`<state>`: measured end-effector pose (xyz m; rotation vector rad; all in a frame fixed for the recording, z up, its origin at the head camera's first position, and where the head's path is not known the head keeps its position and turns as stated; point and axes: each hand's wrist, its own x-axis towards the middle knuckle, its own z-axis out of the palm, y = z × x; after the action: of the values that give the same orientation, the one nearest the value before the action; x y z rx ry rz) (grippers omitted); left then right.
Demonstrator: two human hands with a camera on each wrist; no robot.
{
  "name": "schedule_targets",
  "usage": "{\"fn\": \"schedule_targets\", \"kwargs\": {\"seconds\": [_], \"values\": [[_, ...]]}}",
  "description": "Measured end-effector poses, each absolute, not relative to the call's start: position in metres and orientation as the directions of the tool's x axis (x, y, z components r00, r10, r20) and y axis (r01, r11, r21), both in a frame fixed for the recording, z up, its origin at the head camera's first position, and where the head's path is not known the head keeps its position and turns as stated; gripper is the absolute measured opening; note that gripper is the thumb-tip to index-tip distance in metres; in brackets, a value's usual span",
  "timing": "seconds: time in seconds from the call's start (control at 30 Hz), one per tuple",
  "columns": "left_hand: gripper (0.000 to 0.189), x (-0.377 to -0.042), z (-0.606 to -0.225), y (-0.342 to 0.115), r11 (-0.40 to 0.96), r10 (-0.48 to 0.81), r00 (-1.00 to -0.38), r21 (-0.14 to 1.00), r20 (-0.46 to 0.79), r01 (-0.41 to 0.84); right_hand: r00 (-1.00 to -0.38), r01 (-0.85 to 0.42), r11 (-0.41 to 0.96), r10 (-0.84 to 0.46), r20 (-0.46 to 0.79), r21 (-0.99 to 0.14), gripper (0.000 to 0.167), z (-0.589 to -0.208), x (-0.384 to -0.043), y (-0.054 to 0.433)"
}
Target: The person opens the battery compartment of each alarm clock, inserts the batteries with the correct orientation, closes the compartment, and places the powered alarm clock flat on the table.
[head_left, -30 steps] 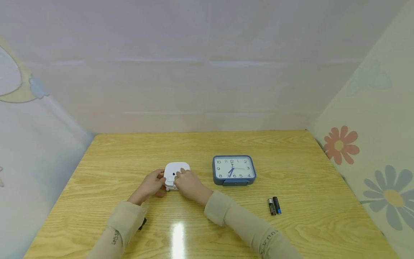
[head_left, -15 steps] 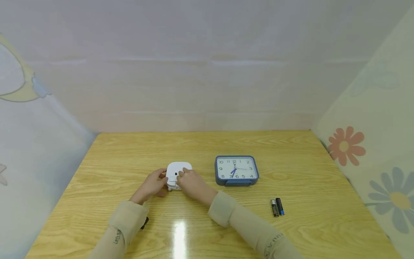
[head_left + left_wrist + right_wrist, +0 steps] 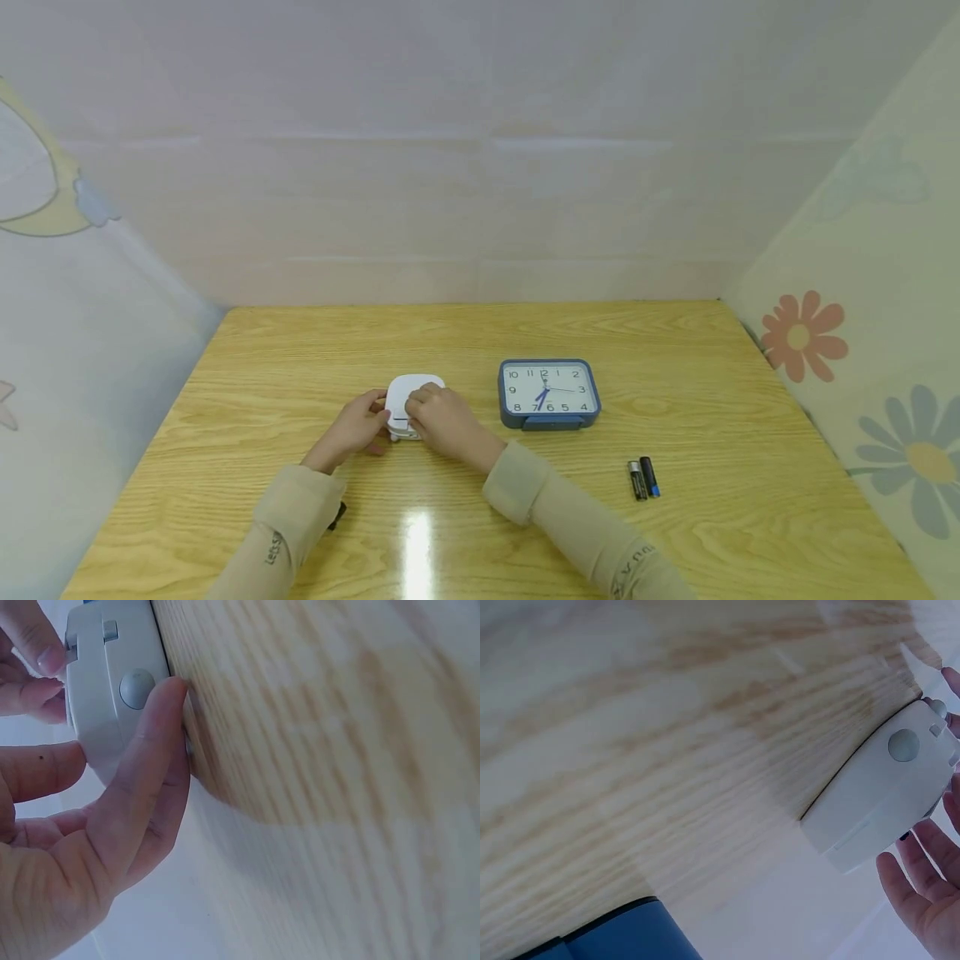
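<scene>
A small white rounded-square clock [image 3: 402,392] lies face down on the wooden table, its back up. My left hand [image 3: 356,427] grips its left side; in the left wrist view the left hand [image 3: 97,832] has a fingertip beside a round foot [image 3: 137,688] of the case. Bent over the front part of the back is my right hand [image 3: 444,423], its thumb at a notch on the edge. That hand hides much of the battery cover [image 3: 402,424]. In the right wrist view the right hand's fingers [image 3: 909,889] reach the back near a small black knob [image 3: 905,835].
A blue alarm clock [image 3: 549,394] stands right of the hands, face up toward me. Two loose batteries, one silver-topped [image 3: 637,481] and one blue-ended [image 3: 649,477], lie farther right. A small black object [image 3: 337,515] shows beside the left sleeve.
My right fingers have shifted slightly leftward over the back and now cover the black knob in the head view. The left hand keeps its hold. The other things stay put; the view shifted slightly.
</scene>
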<state>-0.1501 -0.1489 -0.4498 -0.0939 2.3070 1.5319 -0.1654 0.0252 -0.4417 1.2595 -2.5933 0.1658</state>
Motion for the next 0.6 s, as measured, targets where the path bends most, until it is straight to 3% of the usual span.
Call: {"fn": "schedule_targets", "kwargs": {"seconds": [0.37,0.6], "values": [[0.044,-0.1500,-0.4508,-0.1504,0.402,0.147,-0.928,0.878,-0.342,-0.260,-0.567,-0.772,0.628,-0.752,0.337,0.101,0.011,-0.4448,-0.1643,0.0244],[0.044,-0.1501,-0.4477,-0.1499,0.402,0.149,-0.923,0.874,-0.356,-0.272,-0.586,-0.756,0.646,-0.740,0.330,0.106,0.005,-0.4435,-0.1622,0.0237]]}}
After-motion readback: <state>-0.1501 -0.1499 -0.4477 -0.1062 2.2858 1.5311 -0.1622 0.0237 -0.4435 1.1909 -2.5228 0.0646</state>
